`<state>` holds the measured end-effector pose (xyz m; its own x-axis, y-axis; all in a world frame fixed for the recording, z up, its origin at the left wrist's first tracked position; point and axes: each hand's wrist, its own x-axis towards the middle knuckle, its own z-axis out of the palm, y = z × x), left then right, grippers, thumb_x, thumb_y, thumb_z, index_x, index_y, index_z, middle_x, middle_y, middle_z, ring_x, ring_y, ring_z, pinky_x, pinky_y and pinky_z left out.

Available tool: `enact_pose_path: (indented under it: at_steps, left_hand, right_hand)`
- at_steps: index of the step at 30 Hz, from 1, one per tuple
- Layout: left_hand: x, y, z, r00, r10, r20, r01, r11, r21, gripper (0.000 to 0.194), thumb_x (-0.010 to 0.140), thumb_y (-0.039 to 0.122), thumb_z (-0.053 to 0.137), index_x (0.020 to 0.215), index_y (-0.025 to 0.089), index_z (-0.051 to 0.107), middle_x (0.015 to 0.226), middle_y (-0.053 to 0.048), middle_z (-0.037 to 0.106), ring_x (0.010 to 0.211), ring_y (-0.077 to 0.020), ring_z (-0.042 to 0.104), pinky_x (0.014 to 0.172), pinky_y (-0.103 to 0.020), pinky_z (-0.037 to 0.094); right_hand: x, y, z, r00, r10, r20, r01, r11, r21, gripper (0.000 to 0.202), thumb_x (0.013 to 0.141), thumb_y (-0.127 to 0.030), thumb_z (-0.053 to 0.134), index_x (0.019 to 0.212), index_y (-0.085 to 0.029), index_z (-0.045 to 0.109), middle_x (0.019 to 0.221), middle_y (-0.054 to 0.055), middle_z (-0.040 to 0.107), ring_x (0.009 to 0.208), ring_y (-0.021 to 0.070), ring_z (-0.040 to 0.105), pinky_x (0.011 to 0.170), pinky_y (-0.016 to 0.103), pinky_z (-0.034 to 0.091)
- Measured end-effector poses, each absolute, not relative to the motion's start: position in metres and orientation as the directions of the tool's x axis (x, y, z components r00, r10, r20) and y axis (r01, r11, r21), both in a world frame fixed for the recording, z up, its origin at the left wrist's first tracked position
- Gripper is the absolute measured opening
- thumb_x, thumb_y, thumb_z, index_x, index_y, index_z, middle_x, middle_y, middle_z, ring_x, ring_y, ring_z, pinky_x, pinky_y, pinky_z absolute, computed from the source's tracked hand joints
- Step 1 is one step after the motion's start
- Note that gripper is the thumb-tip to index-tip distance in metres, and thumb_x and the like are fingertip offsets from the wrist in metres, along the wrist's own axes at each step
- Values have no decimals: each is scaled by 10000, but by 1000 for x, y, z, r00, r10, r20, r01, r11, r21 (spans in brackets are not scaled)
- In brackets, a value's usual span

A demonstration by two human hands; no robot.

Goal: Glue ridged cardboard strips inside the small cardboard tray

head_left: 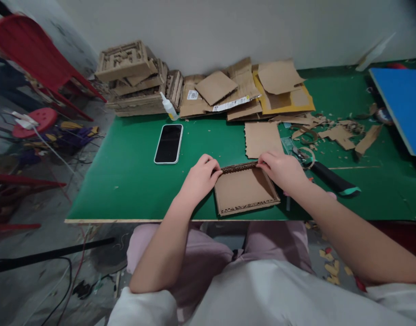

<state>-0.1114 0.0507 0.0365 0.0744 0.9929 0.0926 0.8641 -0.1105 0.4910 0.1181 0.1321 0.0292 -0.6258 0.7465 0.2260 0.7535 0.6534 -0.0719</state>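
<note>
Both left hand [203, 177] and right hand [283, 172] pinch a cardboard tray [245, 188] at the near edge of the green table [133, 181].
Blue board [403, 108] cut off at the table's right end; small objects [288, 203] under the right forearm [333, 222] partly hidden.

No legible text, white label [192, 94] on cardboard [194, 108] just before twelve o'clock, long white strip [231, 103] on cardboard toward one, both blurred

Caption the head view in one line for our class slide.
Left hand and right hand pinch the far edge of a cardboard tray on a green table, phone at left.
</note>
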Motion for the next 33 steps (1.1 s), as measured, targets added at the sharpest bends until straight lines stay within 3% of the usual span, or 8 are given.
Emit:
enact_pose_path:
  at_steps: [4,9,12,17,21,28,30,33]
  left_hand:
    - [-113,50,38,73,995,62,827,-95,554,72,823,254,542,863,196,530,930,-20,506,837,-148,545,726,-273,450]
    - [-129,49,45,22,996,90,760,-75,645,153,847,294,510,957,204,564,963,-25,571,901,-148,565,755,-261,465]
    - [-138,48,49,-59,994,94,778,-13,628,208,870,295,462,1011,207,586,956,-25,630,848,-145,591,767,-277,470]
    - [-134,45,47,5,1000,-17,799,6,601,252,828,332,536,1030,215,632,1008,-22,678,859,-172,621,796,-285,471]
    - [-127,46,42,28,999,-40,805,1,594,277,810,353,560,1043,227,642,1011,-22,684,860,-187,631,776,-290,481]
    - [-124,48,39,129,992,-4,816,-104,569,265,823,232,515,1059,228,636,1029,-23,675,905,-185,621,782,-291,472]
    - [-124,48,40,130,992,-10,826,-102,554,268,825,217,496,1053,231,637,1017,-23,674,880,-179,620,753,-284,470]
    - [-122,50,40,134,991,-14,855,-109,507,263,833,256,491,1051,221,635,997,-35,669,892,-194,602,759,-299,459]
  right_hand:
    - [112,121,34,-731,600,324,638,770,14,147,855,-184,482,815,-178,624,881,46,622,825,168,504,615,265,322]
    - [97,119,38,-831,452,323,479,878,4,173,857,-145,472,876,-184,641,868,45,617,808,163,466,651,260,335]
    - [84,120,37,-868,373,327,400,917,15,193,861,-126,455,854,-166,644,852,58,616,801,163,459,659,259,344]
    - [65,121,33,-921,256,294,286,956,62,198,863,-126,451,812,-132,642,802,80,600,773,169,441,639,265,339]
    - [57,124,30,-935,230,269,255,965,60,219,869,-115,433,815,-121,645,773,87,593,746,167,442,640,271,335]
    - [55,129,27,-930,224,290,254,965,69,229,872,-134,431,873,-145,660,831,87,618,775,178,466,645,281,357]
    - [60,132,27,-916,236,323,257,966,23,233,877,-149,430,890,-160,662,850,85,624,791,178,475,670,286,375]
    - [73,143,28,-858,341,383,304,940,-156,210,880,-232,460,927,-175,656,885,79,625,828,171,503,721,286,405]
